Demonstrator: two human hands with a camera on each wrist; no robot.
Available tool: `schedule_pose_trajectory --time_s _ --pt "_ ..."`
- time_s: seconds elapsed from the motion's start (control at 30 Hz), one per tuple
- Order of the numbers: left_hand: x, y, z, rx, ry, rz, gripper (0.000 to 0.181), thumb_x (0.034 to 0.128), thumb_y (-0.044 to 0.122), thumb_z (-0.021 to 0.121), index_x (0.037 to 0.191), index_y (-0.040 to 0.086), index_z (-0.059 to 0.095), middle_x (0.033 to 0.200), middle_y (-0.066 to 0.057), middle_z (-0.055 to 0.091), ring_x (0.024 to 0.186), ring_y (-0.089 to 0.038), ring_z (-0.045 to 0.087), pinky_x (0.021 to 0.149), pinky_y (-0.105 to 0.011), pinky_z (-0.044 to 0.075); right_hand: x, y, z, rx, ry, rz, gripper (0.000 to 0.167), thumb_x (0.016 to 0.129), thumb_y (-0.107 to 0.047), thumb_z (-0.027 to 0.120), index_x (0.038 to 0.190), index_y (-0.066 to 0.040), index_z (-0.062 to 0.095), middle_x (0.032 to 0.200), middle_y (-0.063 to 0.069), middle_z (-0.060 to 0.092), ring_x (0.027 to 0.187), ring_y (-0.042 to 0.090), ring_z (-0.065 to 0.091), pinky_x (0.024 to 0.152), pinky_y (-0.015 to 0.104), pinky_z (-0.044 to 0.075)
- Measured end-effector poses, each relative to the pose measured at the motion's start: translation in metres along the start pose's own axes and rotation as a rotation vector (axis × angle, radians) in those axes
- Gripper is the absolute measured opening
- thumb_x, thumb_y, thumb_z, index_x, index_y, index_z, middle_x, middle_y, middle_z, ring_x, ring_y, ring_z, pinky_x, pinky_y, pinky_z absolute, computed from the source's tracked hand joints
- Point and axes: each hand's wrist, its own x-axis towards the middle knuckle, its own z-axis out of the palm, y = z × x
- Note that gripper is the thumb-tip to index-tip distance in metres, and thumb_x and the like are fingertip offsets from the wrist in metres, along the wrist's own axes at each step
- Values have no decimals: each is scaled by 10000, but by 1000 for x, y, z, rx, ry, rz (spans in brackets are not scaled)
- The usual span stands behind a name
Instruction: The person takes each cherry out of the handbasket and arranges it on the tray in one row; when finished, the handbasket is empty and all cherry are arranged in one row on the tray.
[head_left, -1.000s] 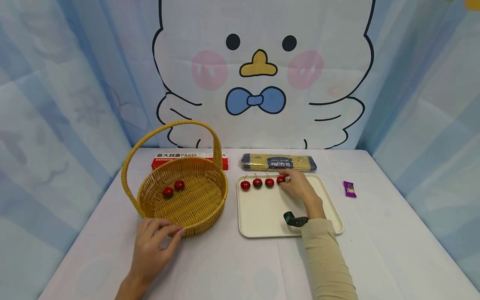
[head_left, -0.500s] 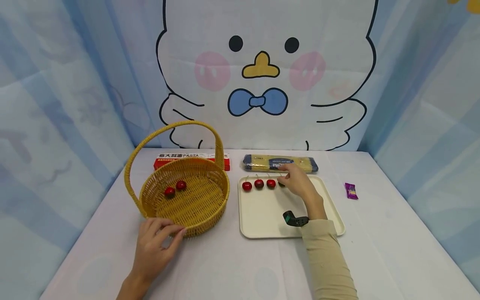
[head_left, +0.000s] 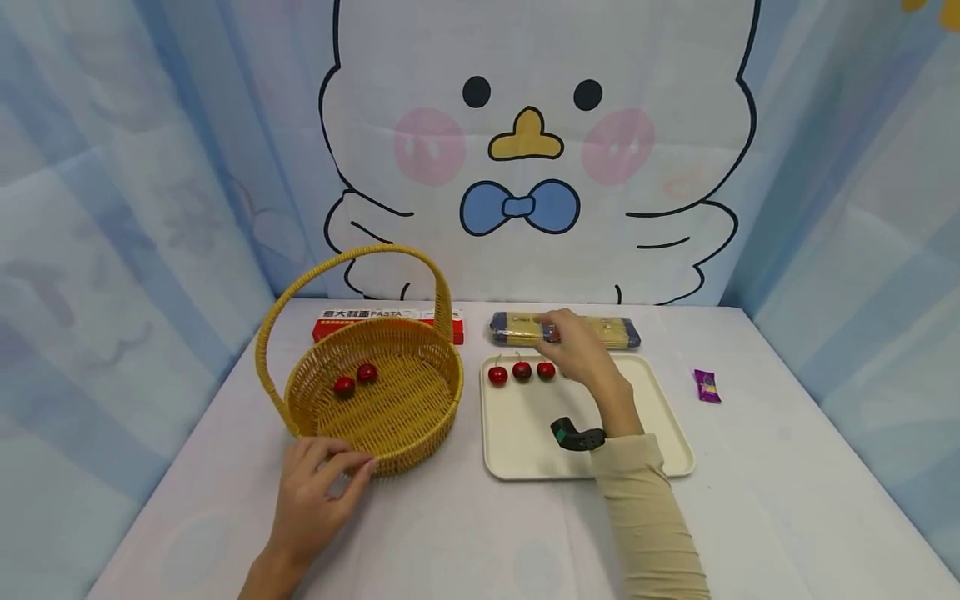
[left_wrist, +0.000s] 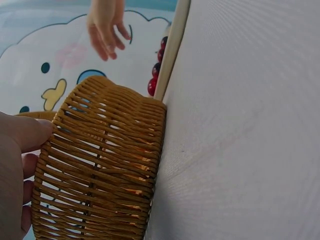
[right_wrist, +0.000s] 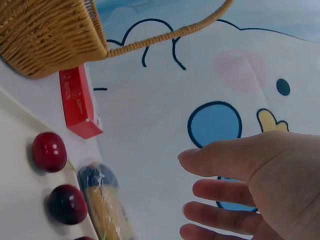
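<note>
My left hand (head_left: pixel 315 492) pinches the near rim of a round yellow wicker basket (head_left: pixel 420 454), its thumb and fingers either side of the edge in the left wrist view. Inside the basket lie two dark red cherries (head_left: pixel 367 372). On a cream tray (head_left: pixel 525 450) to the right, more cherries (head_left: pixel 522 371) with stems line up along the far edge; my right hand covers part of the row in the head view. That right hand (head_left: pixel 577 354) hovers over the tray's far edge. Its wrist view shows the thumb and fingers (right_wrist: pixel 220 190) apart, holding nothing.
Behind the tray lies a clear packet of spaghetti (head_left: pixel 517 329). A red and white pasta box (head_left: pixel 337 321) sits behind the basket. A small purple wrapped sweet (head_left: pixel 707 386) lies right of the tray. A printed curtain closes off the back and sides.
My right hand has let go of a cherry at the row's right end and risen from the tray, moving slightly back and left. The left hand stays on the basket rim.
</note>
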Motion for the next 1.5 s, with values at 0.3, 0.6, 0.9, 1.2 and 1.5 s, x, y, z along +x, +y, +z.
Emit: schedule_pose_trajectory --time_s 0.3,0.6,0.9,1.2,1.5 --pt "-1 0 1 5 9 8 432 989 441 607 788 96 773 818 -8 625 809 -190 507 792 -337 318 13 -45 11 43 -3 -103 413 979 -217 655 1368 -100 585 1384 102 574 1168 303 593 942 456 522" --pt "-1 -1 -2 7 -21 -11 321 953 367 683 808 95 775 833 -4 625 828 -182 506 796 -330 314 27 -80 30 44 -27 -177 411 975 -225 667 1366 -123 593 1363 76 588 1152 253 606 930 411 545" --pt "1 -3 -1 4 39 27 406 987 423 620 792 102 775 821 -12 637 804 -187 520 787 -328 336 42 -111 52 60 -108 -290 403 984 -184 653 1366 -78 579 1353 116 583 1129 292 606 932 396 528" --pt "1 -3 -2 9 37 29 399 986 423 622 788 111 773 817 -10 629 806 -185 517 790 -327 334 57 -128 77 76 -191 -301 414 981 -176 654 1372 -63 572 1383 139 586 1152 309 627 967 411 527" --pt "1 -2 -1 19 31 39 394 991 429 612 794 126 769 825 -6 626 804 -188 518 801 -338 340 78 -132 99 47 -233 -313 403 989 -206 643 1364 -67 588 1365 112 611 1128 242 625 981 378 514"
